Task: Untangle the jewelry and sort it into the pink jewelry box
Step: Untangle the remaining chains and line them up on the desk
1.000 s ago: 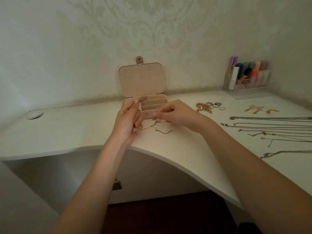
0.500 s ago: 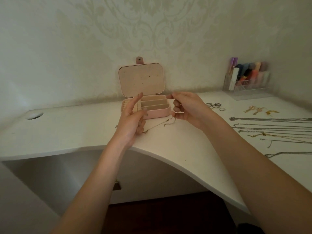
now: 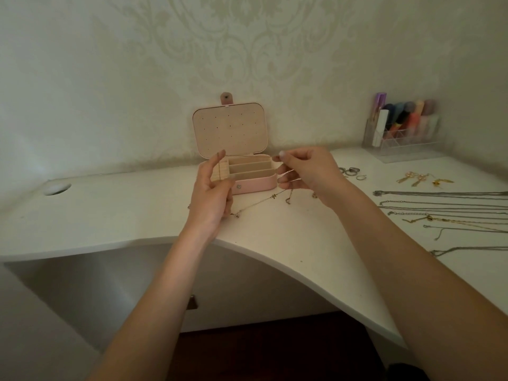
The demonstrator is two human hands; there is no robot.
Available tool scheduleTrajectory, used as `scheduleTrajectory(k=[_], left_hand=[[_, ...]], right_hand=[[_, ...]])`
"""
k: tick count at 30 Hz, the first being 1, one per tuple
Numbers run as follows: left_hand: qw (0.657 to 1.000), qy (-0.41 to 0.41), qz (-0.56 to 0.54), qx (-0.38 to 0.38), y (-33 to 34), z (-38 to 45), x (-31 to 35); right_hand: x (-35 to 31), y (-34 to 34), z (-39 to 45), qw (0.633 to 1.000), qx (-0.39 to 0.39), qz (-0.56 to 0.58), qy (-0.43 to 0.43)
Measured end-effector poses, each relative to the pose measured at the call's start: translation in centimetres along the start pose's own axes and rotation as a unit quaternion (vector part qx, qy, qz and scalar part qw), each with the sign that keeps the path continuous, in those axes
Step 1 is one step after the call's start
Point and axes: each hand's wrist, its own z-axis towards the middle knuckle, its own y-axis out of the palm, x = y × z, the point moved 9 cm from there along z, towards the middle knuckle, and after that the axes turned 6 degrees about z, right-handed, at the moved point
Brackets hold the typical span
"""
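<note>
At frame centre, the left hand (image 3: 211,193) and right hand (image 3: 305,171) each pinch the thin gold charm chain (image 3: 258,203) before the open pink jewelry box (image 3: 257,184) on the white counter (image 3: 123,210).

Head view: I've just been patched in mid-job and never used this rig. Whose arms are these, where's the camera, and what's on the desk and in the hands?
There is no machine here. The arms belong to a person, and the single wide-angle camera sits on their head, looking forward and down.

The left hand and right hand are raised in front of the open pink jewelry box, which stands on the white desk with its lid up. Between them runs a thin gold chain with small charms; each hand pinches part of it, and it sags just above the desk.

To the right lie a few rings, gold earrings and a row of necklaces laid out straight. A clear organizer of cosmetics stands in the back corner.
</note>
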Motion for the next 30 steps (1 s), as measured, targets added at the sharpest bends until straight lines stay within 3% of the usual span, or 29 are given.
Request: scheduleTrajectory(k=[5,10,16,22,26,30], left_hand=[[0.999,0.021,0.034,-0.007,0.3,0.2,0.1],[0.995,0.041,0.084,-0.021,0.8,-0.1,0.3],[0.992,0.061,0.113,-0.01,0.6,-0.4,0.7],[0.976,0.141,0.169,-0.005,1.3,-0.9,1.9],[0.987,0.12,0.11,-0.001,0.8,-0.8,2.1],[0.998,0.036,-0.04,-0.03,0.5,-0.2,1.0]], right_hand=[[-0.2,-0.8,0.4,0.999,0.042,-0.014,-0.011],[-0.1,-0.8,0.6,0.994,0.038,0.1,0.009],[-0.5,-0.7,0.5,0.999,0.037,0.026,-0.012],[-0.6,0.1,0.4,0.984,0.009,0.176,0.026],[-0.4,0.4,0.2,0.978,0.014,0.201,0.043],[-0.2,-0.3,0.2,0.998,0.029,0.057,0.029]])
